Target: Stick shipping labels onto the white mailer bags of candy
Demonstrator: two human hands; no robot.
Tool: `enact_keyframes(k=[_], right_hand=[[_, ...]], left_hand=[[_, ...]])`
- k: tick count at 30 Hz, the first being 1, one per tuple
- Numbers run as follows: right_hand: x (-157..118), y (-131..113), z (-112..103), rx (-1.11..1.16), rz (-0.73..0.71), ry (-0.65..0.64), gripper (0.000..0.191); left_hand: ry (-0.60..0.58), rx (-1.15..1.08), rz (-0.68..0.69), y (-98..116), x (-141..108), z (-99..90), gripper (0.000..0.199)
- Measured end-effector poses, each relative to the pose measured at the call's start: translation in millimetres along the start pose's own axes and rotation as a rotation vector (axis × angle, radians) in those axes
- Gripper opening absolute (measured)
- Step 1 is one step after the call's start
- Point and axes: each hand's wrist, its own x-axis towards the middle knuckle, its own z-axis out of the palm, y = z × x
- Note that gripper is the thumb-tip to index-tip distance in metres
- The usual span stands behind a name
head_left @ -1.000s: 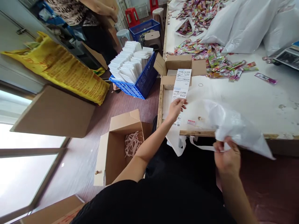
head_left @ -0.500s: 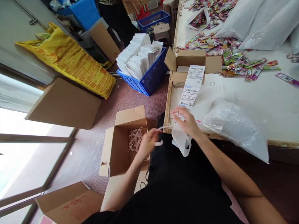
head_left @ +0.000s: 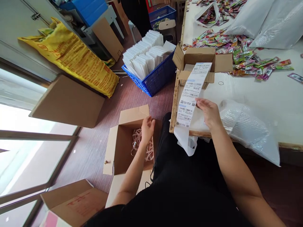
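A long strip of printed labels (head_left: 191, 91) runs out of a small open carton (head_left: 200, 58) and over the table's near edge, where its white end hangs folded. My right hand (head_left: 209, 113) is at the strip's right edge, thumb and fingertips closed on it. My left hand (head_left: 147, 130) is above an open cardboard box (head_left: 124, 151) on the floor, its fingers curled together. Anything between those fingertips is too small to make out. Thin curled paper strips (head_left: 149, 153) lie inside the box, partly hidden by my left hand and forearm.
A bubble-wrapped parcel (head_left: 251, 129) overhangs the table edge at right. Colourful small packets (head_left: 251, 63) and large white sacks (head_left: 276, 25) cover the far table. A blue basket (head_left: 156, 80) of white envelopes and a yellow sack (head_left: 73, 56) stand on the floor. Another person (head_left: 136, 14) is behind.
My left hand has moved up and away from the table, over the box; the pale strip it held no longer shows in it. My right hand has shifted right along the label strip's edge.
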Motion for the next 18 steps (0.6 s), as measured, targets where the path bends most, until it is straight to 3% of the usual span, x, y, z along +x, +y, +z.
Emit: enact_keyframes(k=[2,5,9,11,14,16,18], right_hand=[[-13,-14,-5,0.141,-0.086,0.004,0.04],[-34,-34,-13,0.198,-0.145,0.018,0.037],[-66,-48,-27,-0.085,-0.265,0.064,0.04],[-82,-47,-34,-0.331,-0.381,0.093,0.033],[-103,-38,-36,-0.572,-0.561,0.033,0.016],[-114,-35,-34,-0.643,-0.645,-0.035,0.01],[-123,-41,-35,-0.692,-0.685,-0.015,0.011]], left_hand=[[-0.094,-0.086,0.07,47,13,32.9,0.043],[-0.349,-0.301,0.179,103,17,75.6,0.045],[-0.445,-0.403,0.155,133,4,101.9,0.037],[-0.628,-0.536,-0.011,137,1,103.7,0.04],[-0.97,-0.734,-0.422,140,4,105.4,0.044],[-1.043,-0.812,-0.636,142,6,110.2,0.043],[-0.974,-0.892,-0.75,142,9,117.6,0.045]])
